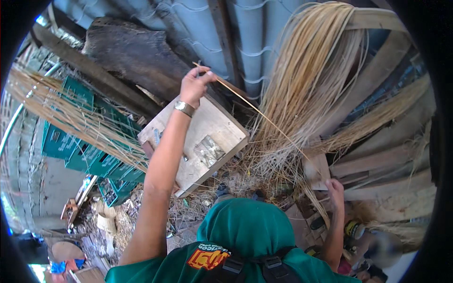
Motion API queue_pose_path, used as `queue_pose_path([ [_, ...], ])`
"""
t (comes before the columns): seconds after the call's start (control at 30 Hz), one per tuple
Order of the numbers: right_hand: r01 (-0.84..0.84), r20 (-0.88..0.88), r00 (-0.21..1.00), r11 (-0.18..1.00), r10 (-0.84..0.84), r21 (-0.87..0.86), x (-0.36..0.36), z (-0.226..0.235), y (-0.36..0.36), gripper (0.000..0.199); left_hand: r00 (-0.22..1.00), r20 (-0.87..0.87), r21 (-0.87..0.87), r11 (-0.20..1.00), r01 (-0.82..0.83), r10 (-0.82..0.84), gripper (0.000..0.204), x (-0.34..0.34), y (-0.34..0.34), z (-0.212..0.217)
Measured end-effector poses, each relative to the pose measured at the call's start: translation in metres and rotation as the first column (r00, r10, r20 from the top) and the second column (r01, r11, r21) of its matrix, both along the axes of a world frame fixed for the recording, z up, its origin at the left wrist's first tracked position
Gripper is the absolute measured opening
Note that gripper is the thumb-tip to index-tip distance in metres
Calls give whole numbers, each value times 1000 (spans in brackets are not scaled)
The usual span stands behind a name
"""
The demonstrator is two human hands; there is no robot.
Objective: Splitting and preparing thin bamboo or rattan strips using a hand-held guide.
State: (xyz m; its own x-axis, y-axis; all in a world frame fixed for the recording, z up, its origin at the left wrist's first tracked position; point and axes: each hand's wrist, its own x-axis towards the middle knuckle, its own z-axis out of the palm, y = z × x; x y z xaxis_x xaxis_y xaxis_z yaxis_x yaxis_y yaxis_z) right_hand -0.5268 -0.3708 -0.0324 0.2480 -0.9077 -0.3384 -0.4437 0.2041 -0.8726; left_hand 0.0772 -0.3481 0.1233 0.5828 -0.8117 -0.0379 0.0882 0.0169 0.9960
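My left hand (pixel 194 85) is raised over the far part of a wooden work board (pixel 219 125), its fingers pinched round one end of a long, thin cane-like strip (pixel 258 111). The strip slants taut down to the right, growing faint against a pale wood piece (pixel 317 170). In line with its lower end, my right hand (pixel 335 191) has its fingers closed, the contact there hard to make out. A scratched metal plate (pixel 209 151) is fixed on the board. Beside my left forearm is a small metal part (pixel 158 136) on the same board.
A thick bundle of long strips (pixel 302 61) hangs at the right over a wooden beam (pixel 377 20). More strips (pixel 85 118) lie across green crates (pixel 89 153) at left. Shavings (pixel 278 165) litter the ground. A dark wooden slab (pixel 127 52) leans by the corrugated wall (pixel 255 37).
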Motion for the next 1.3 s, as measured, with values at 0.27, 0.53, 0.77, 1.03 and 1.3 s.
queue_pose_path([
  [0.27, 35, 53, 998, 997, -39, 66, -35, -25, 26, 22, 999, -17, -10, 999, -37, 37, 16, 45, 21, 9],
  [0.53, -154, 105, 982, 988, 154, -6, 19, -21, 42, 22, 988, 67, 21, 990, -139, 137, 20, 80, 57, 28],
  [0.77, -594, 171, 786, 803, 594, -58, 250, -24, 80, 22, 428, 874, 481, 522, -704, -228, 50, 226, 147, -21],
  [1.03, -599, -66, 799, 801, 597, 2, 417, -41, 129, 23, 882, -327, 570, 674, 470, -338, 45, 3, 233, -188],
  [1.3, -467, -184, 873, 882, 451, -54, 422, -59, 153, 21, 846, -533, 248, 957, 149, 6, 19, 31, 207, -227],
])
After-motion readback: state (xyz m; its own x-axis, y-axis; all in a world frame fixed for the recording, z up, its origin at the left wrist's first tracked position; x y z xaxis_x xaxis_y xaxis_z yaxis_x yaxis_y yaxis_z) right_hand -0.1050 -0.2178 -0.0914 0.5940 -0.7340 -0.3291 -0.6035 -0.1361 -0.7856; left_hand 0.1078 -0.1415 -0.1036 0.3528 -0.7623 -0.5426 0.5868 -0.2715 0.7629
